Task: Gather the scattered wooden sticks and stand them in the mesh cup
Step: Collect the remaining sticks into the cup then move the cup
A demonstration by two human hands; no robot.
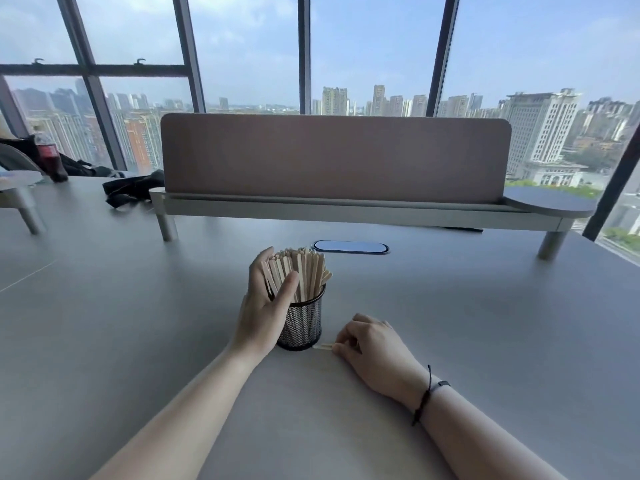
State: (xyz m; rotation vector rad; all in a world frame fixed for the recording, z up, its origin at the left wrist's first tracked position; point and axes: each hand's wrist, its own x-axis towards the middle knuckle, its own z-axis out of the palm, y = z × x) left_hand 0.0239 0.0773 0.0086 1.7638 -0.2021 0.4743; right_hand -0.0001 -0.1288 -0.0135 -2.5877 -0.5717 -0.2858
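Observation:
A black mesh cup (302, 327) stands on the grey table (450, 323), packed with several upright wooden sticks (304, 271). My left hand (265, 306) curls around the left side of the stick bundle, thumb in front and fingers behind, with its palm against the cup's left wall. Just right of the cup's base, a loose wooden stick (322, 346) lies flat on the table. My right hand (367, 344) rests on the table with its fingertips pinched on that stick's right end. A dark cord bracelet circles the right wrist.
A raised shelf with a pink divider panel (336, 157) spans the table behind the cup. A cable grommet (350, 246) sits in the table just beyond the cup. A cola bottle (52, 157) and a black bag (135, 188) lie at the far left.

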